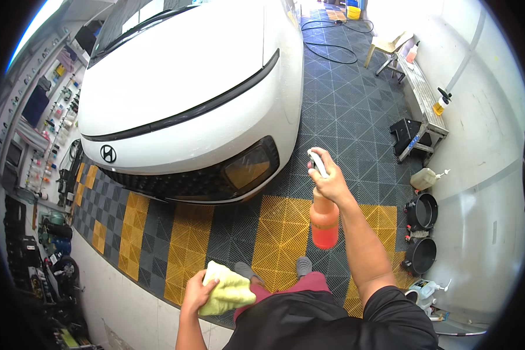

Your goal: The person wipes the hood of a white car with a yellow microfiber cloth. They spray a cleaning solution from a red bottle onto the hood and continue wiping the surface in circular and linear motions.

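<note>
My right hand (330, 179) grips the trigger head of a spray bottle (324, 225) part-filled with orange-red liquid. The bottle hangs upright over the yellow and grey floor tiles, with its nozzle turned towards the car. In my left hand (197, 291) is a folded yellow-green cloth (227, 291), held low by my left side. Before me stands the front of a white Hyundai car (192, 127), apart from both hands. Its dark headlight (247, 168) is the part closest to the bottle. A black trim strip (192, 111) crosses the bonnet's front edge.
Along the right wall are a metal bench (424, 96) bearing spray bottles, a plastic chair (387, 46), a jug (423, 179) and black round tubs (420, 256). A black hose (332, 43) lies beyond the car. Shelving with bottles (52, 127) lines the left.
</note>
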{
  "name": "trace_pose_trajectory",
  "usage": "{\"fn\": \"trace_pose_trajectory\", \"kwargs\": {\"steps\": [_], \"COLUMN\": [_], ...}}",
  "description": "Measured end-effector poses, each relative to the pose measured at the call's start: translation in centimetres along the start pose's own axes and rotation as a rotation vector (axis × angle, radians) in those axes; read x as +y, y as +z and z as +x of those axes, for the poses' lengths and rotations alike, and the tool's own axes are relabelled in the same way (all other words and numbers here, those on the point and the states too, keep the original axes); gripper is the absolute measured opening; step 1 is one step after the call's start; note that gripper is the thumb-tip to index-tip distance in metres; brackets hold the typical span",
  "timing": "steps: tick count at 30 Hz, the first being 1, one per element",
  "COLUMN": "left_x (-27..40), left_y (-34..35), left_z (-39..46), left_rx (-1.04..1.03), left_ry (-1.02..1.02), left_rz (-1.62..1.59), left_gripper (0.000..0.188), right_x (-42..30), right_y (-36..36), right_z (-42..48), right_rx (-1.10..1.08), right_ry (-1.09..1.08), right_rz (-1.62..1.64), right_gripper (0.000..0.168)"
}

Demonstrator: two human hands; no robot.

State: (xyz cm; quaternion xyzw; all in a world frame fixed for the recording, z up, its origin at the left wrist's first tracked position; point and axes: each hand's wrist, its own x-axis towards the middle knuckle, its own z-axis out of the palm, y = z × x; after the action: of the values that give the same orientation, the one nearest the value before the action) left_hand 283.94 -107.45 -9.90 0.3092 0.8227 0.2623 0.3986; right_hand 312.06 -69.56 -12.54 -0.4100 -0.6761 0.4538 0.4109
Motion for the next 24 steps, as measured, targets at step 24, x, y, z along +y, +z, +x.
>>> {"fn": "trace_pose_trajectory", "kwargs": {"steps": [24], "left_x": [-6.5], "left_y": [2.8], "left_z": [-11.8], "left_rx": [0.218], "left_ry": [-0.418], "left_rz": [-0.050], "left_gripper": [0.025], "right_x": [20.8], "right_y": [4.5], "right_z": [-10.7], "right_rx": [-0.418], "right_ry": [0.450], "right_rz": [-0.275], "right_gripper": [0.057]}}
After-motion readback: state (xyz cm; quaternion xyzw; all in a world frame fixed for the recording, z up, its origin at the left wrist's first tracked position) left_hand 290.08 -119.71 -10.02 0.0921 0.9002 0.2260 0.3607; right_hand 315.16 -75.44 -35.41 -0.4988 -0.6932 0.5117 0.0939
